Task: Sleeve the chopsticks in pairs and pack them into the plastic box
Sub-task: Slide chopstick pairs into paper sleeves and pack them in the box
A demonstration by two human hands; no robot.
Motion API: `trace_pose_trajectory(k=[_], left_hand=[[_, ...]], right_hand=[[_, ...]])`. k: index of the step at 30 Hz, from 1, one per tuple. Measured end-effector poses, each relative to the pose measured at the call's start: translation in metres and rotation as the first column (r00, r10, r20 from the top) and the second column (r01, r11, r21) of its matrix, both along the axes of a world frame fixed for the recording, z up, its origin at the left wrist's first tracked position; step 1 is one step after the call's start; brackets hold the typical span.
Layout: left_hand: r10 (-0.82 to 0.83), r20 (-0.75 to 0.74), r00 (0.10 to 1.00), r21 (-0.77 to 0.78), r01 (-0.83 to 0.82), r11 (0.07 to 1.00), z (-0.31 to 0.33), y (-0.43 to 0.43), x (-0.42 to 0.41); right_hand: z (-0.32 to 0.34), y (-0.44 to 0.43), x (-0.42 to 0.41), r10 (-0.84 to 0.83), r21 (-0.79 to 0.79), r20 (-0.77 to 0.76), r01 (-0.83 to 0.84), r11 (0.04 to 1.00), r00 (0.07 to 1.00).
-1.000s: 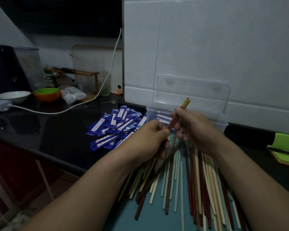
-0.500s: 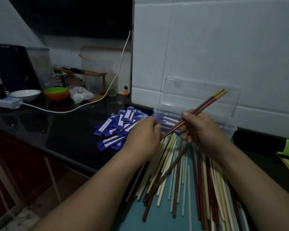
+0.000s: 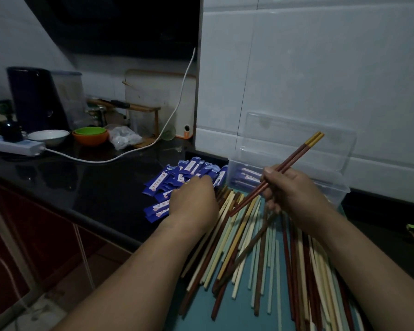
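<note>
Chopsticks (image 3: 296,155), light, stiff, slick, we pinch mid-shaft in our right hand (image 3: 294,192); at nine o'clock our left hand (image 3: 193,201) covers flimsy sleeves (image 3: 158,183), grip hidden.

— How do the arms lie?
— Both forearms are bare and reach forward, one from the lower left, one from the lower right, drawing closer toward the wrists.
— The left hand (image 3: 193,201)?
— Its back faces up and its fingers point away and down. The hand itself hides whether they hold anything.
— And the right hand (image 3: 294,194)?
— Its fingers are curled with the thumb on top, gripping a pair of chopsticks (image 3: 294,158) that slants up to the right.
</note>
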State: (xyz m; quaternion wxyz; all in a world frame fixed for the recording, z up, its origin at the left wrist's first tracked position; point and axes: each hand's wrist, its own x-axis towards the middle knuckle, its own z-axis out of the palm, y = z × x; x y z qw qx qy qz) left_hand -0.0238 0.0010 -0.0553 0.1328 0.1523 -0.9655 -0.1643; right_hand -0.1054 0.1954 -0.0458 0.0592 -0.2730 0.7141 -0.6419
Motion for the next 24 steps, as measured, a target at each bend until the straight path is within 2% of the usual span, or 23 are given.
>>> trace_pose_trajectory(k=[6, 8, 16, 24], left_hand=[[-0.015, -0.282, 0.959, 0.08, 0.039, 0.996, 0.008, 0.004, 0.003], [-0.063, -0.319, 0.946, 0.104, 0.101, 0.989, 0.009, 0.007, 0.003], [-0.282, -0.076, 0.956, 0.024, 0.285, 0.958, 0.002, 0.019, 0.001], [-0.372, -0.108, 0.922, 0.073, 0.381, 0.922, -0.006, 0.02, 0.003]], right_hand=[[0.001, 0.0, 0.0, -0.083, -0.031, -0.014, 0.082, 0.996, 0.996], [0.001, 0.002, -0.001, -0.153, -0.045, -0.052, 0.15, 0.988, 0.987], [0.003, 0.004, -0.003, -0.325, -0.066, -0.154, 0.319, 0.946, 0.933], [0.002, 0.004, -0.003, -0.314, -0.031, -0.155, 0.313, 0.949, 0.937]])
